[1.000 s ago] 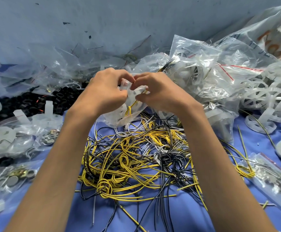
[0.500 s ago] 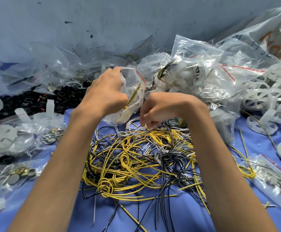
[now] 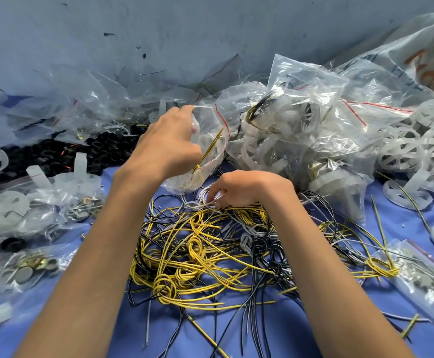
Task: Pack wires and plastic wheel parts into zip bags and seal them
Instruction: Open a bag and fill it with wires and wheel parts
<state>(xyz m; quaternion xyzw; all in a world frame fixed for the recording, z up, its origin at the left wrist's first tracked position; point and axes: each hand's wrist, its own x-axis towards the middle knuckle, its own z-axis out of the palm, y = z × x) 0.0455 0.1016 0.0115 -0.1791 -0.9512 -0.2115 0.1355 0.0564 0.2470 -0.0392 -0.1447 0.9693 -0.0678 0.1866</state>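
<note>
My left hand (image 3: pixel 168 146) grips a clear zip bag (image 3: pixel 210 140) by its top edge and holds it up above the table. A white plastic wheel part and a yellow-black wire show through the bag. Just below it, my right hand (image 3: pixel 239 188) reaches down into the tangled wire pile (image 3: pixel 210 254), and its fingertips pinch a white wire coil (image 3: pixel 203 201) at the pile's far edge. The pile mixes yellow, black and white wires on the blue cloth (image 3: pixel 275 339).
Filled zip bags (image 3: pixel 301 130) are heaped at the back right, with loose white wheels (image 3: pixel 412 148) beside them. Black rings (image 3: pixel 55 156) and small bags of metal parts (image 3: pixel 29 264) lie at the left. A grey wall stands behind.
My right hand left the bag's mouth and dropped to the wire pile, where it took hold of a white coil. My left hand kept the bag and lifted it slightly.
</note>
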